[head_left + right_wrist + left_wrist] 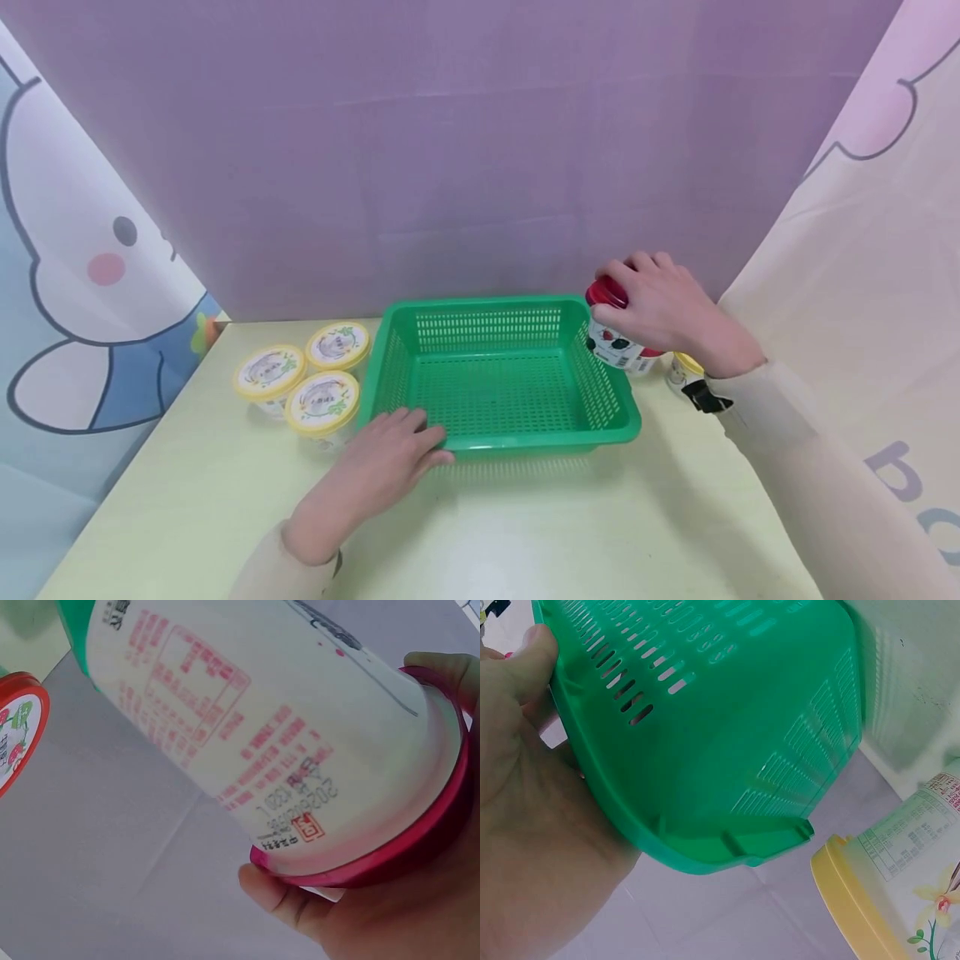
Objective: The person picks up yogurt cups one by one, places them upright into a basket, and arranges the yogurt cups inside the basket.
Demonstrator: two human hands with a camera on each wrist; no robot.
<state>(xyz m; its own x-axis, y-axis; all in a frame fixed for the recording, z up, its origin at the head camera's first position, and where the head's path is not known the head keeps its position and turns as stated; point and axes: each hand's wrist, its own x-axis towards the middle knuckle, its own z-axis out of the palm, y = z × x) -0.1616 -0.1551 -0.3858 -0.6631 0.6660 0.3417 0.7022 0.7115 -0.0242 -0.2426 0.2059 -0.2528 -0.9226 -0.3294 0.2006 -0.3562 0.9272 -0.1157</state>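
A green plastic basket [487,400] with slotted walls stands on the table. My left hand [386,454] grips its front left corner, with the thumb on the outside of the rim [607,795] in the left wrist view. Over the basket's right rim, my right hand [660,304] holds a white tub [611,343] printed with berries by its red lid [606,293]. In the right wrist view the tub [247,742] is tilted, with thumb and fingers around the lid's edge.
Left of the basket stand three yellow-lidded tubs [324,403]. At its right, partly hidden by my right hand, are a red-lidded tub [643,363] and a small yellow-lidded tub [678,373]. A purple cloth wall [480,167] rises behind the table [525,533].
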